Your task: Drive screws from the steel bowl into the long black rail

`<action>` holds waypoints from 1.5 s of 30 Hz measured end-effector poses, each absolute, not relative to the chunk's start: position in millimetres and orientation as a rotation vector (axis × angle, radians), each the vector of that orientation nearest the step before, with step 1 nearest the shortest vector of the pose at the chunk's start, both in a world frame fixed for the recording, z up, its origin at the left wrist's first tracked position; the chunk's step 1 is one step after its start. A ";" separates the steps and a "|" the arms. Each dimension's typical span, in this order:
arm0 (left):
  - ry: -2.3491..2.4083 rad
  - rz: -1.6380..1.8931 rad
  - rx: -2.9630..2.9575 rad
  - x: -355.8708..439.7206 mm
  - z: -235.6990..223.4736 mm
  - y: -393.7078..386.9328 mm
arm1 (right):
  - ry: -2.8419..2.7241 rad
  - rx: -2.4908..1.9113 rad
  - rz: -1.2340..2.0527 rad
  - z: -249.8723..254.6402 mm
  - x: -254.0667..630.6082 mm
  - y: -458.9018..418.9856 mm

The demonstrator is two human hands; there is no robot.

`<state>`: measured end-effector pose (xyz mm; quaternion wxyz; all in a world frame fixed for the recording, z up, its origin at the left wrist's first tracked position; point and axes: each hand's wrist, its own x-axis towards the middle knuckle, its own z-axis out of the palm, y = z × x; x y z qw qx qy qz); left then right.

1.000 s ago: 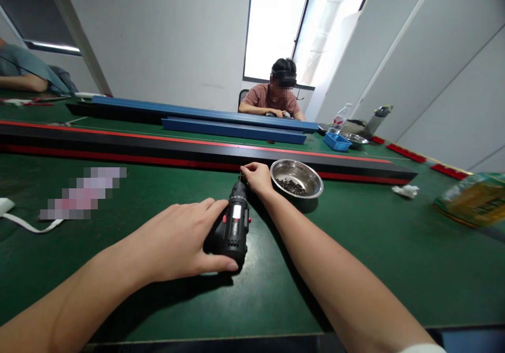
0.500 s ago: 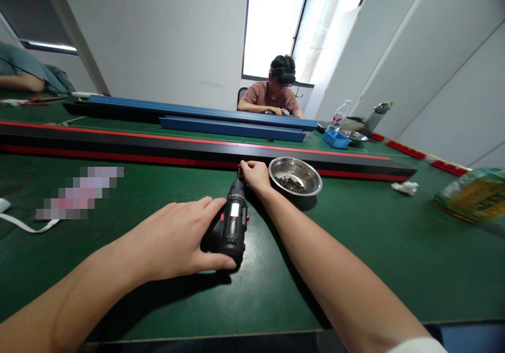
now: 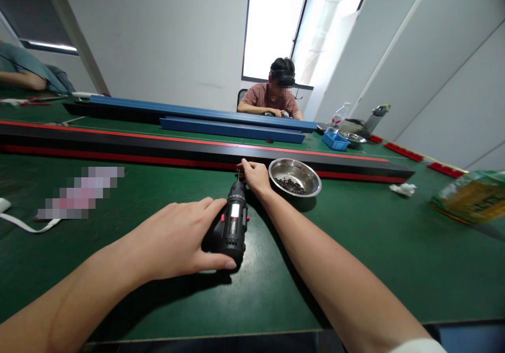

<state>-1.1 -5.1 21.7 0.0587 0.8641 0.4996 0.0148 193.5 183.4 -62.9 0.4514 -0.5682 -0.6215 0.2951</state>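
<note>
My left hand (image 3: pixel 193 232) is closed round a black cordless drill (image 3: pixel 233 232) that lies on its side on the green table. The drill's bit points away from me, toward a long black bar with red edges (image 3: pixel 189 150). At the bit's tip, the fingers of my right hand (image 3: pixel 254 175) are pinched together close to the bar's near red edge. Whatever is between those fingers is too small to make out. Just right of that hand stands a steel bowl (image 3: pixel 311 179) with many small dark screws (image 3: pixel 291 185) inside.
Blue bars (image 3: pixel 232 130) lie beyond the black one, with a person (image 3: pixel 272 98) seated behind them. To the right are crumpled tissue (image 3: pixel 403 189), a yellow-green bag (image 3: pixel 473 198), a blue tray (image 3: pixel 335 141) and a bottle (image 3: pixel 339 117). A white cable (image 3: pixel 35 230) lies at left.
My right fingers have shifted very slightly at the bit's tip. The left hand and the drill stay nearly where they were.
</note>
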 end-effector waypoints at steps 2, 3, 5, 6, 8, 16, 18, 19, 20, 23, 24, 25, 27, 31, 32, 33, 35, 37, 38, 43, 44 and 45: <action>1.529 0.026 2.648 0.6 22.2 -5.0 | -1.539 -1.428 0.707 -62.5 193.1 183.2; 1.537 0.017 2.665 1.5 22.1 -4.5 | -1.529 -1.439 0.694 -62.2 192.9 182.9; 1.549 0.002 2.701 3.0 20.8 -2.7 | -1.504 -1.450 0.671 -61.4 192.3 182.2; 1.554 -0.005 2.717 3.6 19.6 -1.3 | -1.493 -1.451 0.664 -60.8 192.0 181.5; 1.561 -0.006 2.743 4.0 16.8 1.7 | -1.480 -1.451 0.655 -59.7 191.6 179.9; 1.568 -0.010 2.812 -1.3 6.8 12.1 | -1.476 -1.497 0.638 -53.7 190.9 173.7; 1.565 -0.024 2.825 -2.3 4.9 14.0 | -1.478 -1.505 0.638 -53.0 190.5 173.3; 1.559 -0.028 2.832 -2.5 3.9 14.7 | -1.480 -1.504 0.639 -53.0 190.4 173.4; 1.555 -0.030 2.839 -2.5 3.1 15.2 | -1.482 -1.502 0.640 -53.1 190.3 173.5; 1.567 -0.039 2.856 -1.7 1.5 15.9 | -1.481 -1.485 0.647 -54.2 190.5 174.5; 1.577 -0.049 2.860 -1.3 1.3 15.9 | -1.478 -1.477 0.650 -54.7 190.6 174.9; 1.587 -0.062 2.863 -0.9 1.2 16.0 | -1.475 -1.469 0.654 -55.1 190.8 175.2; 1.597 -0.090 2.870 -0.3 1.3 16.1 | -1.463 -1.454 0.671 -56.0 191.2 175.8; 1.569 -0.098 2.879 0.3 0.9 16.5 | -1.430 -1.431 0.716 -58.2 191.3 177.3; 1.559 -0.095 2.881 0.2 0.7 16.7 | -1.425 -1.422 0.722 -59.0 191.1 177.9; 1.563 -0.088 2.883 0.1 0.4 16.9 | -1.423 -1.413 0.726 -59.9 191.0 178.6; 1.561 -0.090 2.880 -0.2 -0.1 17.3 | -1.420 -1.394 0.726 -61.6 190.7 179.7; 1.559 -0.095 2.880 -0.6 -0.2 17.7 | -1.414 -1.375 0.730 -62.6 190.6 180.2; 1.561 -0.096 2.881 -0.8 -0.2 17.8 | -1.409 -1.368 0.735 -62.8 190.6 180.2; 1.568 -0.085 2.880 -0.9 -0.1 18.0 | -1.395 -1.374 0.743 -61.7 190.7 178.2; 1.571 -0.086 2.881 -0.8 -0.1 17.9 | -1.396 -1.376 0.738 -61.5 190.7 177.8; 1.576 -0.090 2.881 -0.7 0.0 17.7 | -1.399 -1.377 0.731 -61.3 190.6 177.4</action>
